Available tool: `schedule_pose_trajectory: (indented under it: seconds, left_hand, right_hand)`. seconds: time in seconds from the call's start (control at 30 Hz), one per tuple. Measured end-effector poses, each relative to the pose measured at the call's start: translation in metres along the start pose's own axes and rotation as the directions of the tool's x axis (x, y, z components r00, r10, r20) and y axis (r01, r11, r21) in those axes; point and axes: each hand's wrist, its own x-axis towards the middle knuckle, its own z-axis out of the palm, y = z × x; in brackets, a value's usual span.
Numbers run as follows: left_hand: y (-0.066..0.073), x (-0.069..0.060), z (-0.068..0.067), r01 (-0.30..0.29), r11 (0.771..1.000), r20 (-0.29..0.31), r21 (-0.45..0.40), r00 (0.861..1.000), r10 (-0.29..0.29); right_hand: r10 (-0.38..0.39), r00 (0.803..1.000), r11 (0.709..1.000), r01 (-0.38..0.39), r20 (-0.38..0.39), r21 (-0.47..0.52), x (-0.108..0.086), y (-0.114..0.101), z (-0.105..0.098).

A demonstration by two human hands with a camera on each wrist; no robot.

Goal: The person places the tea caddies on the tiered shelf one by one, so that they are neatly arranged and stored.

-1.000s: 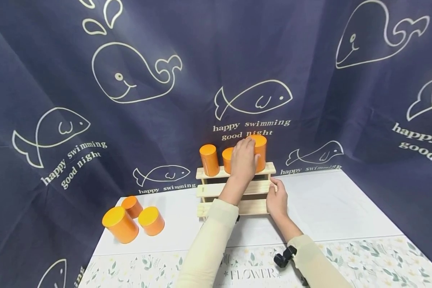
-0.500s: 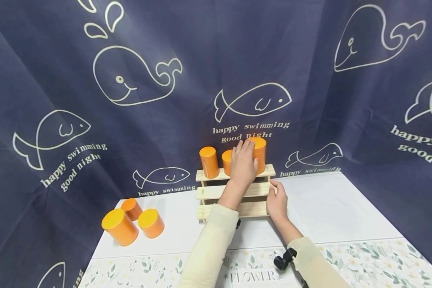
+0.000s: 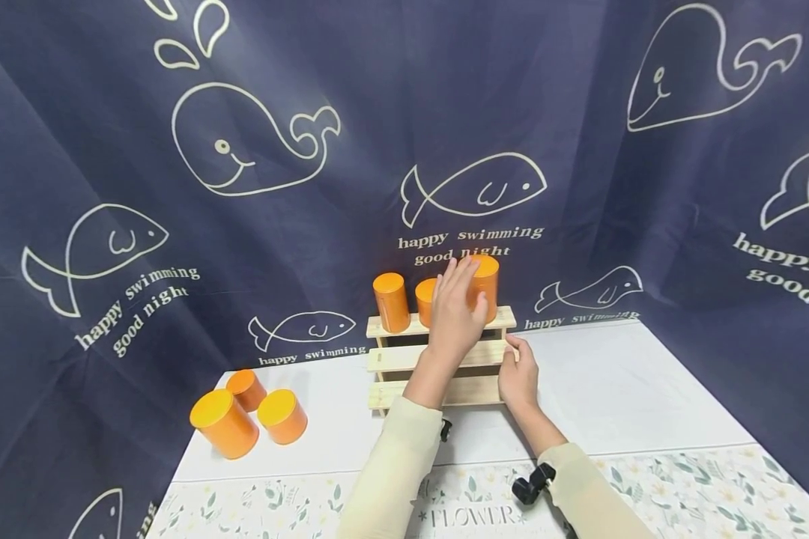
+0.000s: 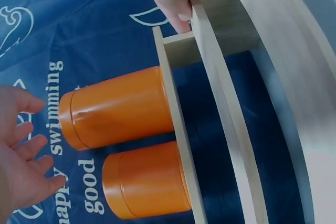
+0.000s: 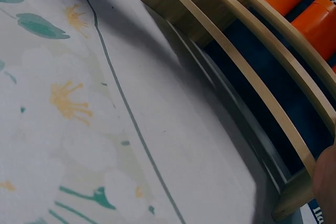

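Observation:
A stepped wooden rack [image 3: 404,358] stands at the back of the table, with three orange lidded canisters on its top tier. From left to right these are a slim canister [image 3: 392,303], a short canister [image 3: 425,299] partly hidden, and a tall canister [image 3: 487,281]. My left hand [image 3: 453,311] is before the last two with its fingers spread; in the left wrist view, a gap separates it from the tall canister [image 4: 118,109]. My right hand [image 3: 519,378] grips the rack's right end, also visible in the left wrist view, its fingers partly hidden.
Three more orange canisters stand together on the left of the table: a large one [image 3: 225,427], a small one [image 3: 246,388] and a medium one [image 3: 285,415]. A dark blue curtain [image 3: 364,247] hangs right behind the rack. A floral-print strip [image 3: 681,479] runs along the front.
My left hand's fingers have straightened and come off the tall canister, which stays on the top tier. My right hand keeps its hold on the rack.

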Motion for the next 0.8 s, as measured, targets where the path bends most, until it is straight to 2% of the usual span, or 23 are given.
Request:
schedule_pose_trajectory:
  seconds: [0.17,0.33,0.8]
  left_hand:
    - [0.001,-0.008,-0.009,0.004,0.998,-0.043,-0.064,0.999,-0.006]
    - [0.002,-0.016,-0.016,-0.021,0.994,-0.075,-0.105,0.997,0.013]
    - [0.007,-0.035,-0.031,0.017,0.984,-0.074,-0.176,0.997,-0.030]
  right_hand:
    - [0.008,1.000,1.000,-0.008,0.008,0.000,0.001,0.000,0.000]
    - [0.010,1.000,1.000,-0.010,0.003,0.003,0.001,0.000,0.000]
    - [0.006,1.000,1.000,-0.006,0.007,-0.001,0.000,-0.003,-0.001]
